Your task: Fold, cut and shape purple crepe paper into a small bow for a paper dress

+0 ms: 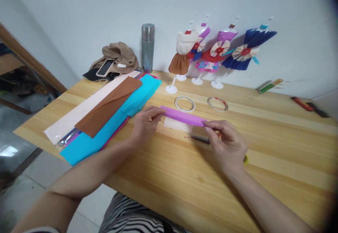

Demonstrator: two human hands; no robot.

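Observation:
A narrow purple strip of crepe paper is stretched between my two hands, a little above the wooden table. My left hand pinches its left end, and my right hand pinches the right end between thumb and finger. Below the strip lies a pale piece of paper, partly covered by it. Scissors rest on the table with their blades pointing left; most of the handle is hidden behind my right hand. Two rolls of tape, one white and one with a reddish edge, lie just beyond the strip.
Sheets of blue, brown and pale paper are piled at the left. Several paper-dressed figures on white stands line the wall. A thermos, brown cloth, phone and green-labelled item stand or lie at the back.

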